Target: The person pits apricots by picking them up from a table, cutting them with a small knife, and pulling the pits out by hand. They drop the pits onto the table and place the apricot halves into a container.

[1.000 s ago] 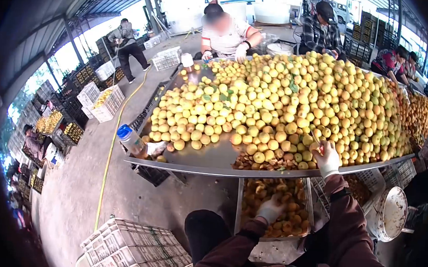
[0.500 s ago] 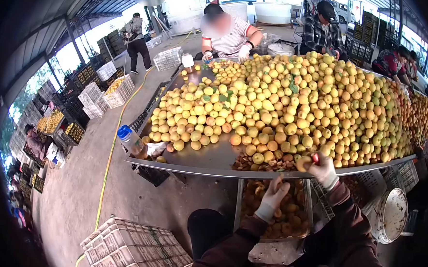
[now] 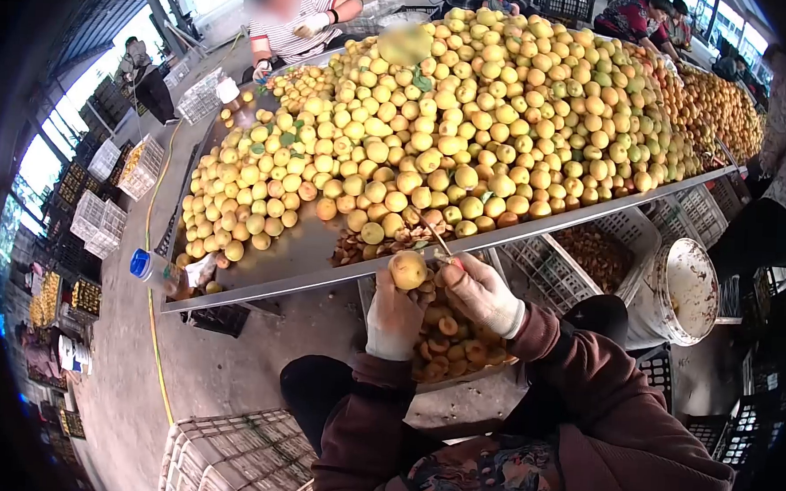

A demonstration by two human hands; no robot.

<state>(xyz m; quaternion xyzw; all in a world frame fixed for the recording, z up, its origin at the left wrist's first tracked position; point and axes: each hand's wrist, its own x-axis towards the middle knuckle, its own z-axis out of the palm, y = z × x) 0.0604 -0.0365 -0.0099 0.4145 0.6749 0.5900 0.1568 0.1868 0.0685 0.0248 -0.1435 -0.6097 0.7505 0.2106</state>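
Note:
My left hand (image 3: pixel 395 315), in a pale glove with bare fingertips, is closed around a yellow apricot (image 3: pixel 407 270) just in front of the metal table edge. Close beside it, my right hand (image 3: pixel 486 297) grips a small knife (image 3: pixel 436 236); a bit of red handle shows at the fingers, and the thin blade points up and left. Below both hands stands a crate of halved apricots (image 3: pixel 461 342), partly covered by them. Beyond the edge, a large heap of whole apricots (image 3: pixel 497 118) covers much of the table, with brown scraps (image 3: pixel 384 247) near its front.
A metal rim (image 3: pixel 320 284) runs along the table front. A blue-capped bottle (image 3: pixel 149 268) stands at its left corner. On the right are a white bucket (image 3: pixel 688 292) and a crate of brown pieces (image 3: pixel 597 256). A pale crate (image 3: pixel 235 455) sits lower left. Co-workers sit across the table.
The apricot has passed from my right hand to my left, which was empty. Both hands have come together nearer to me, and the knife blade now shows. The view has turned right and down.

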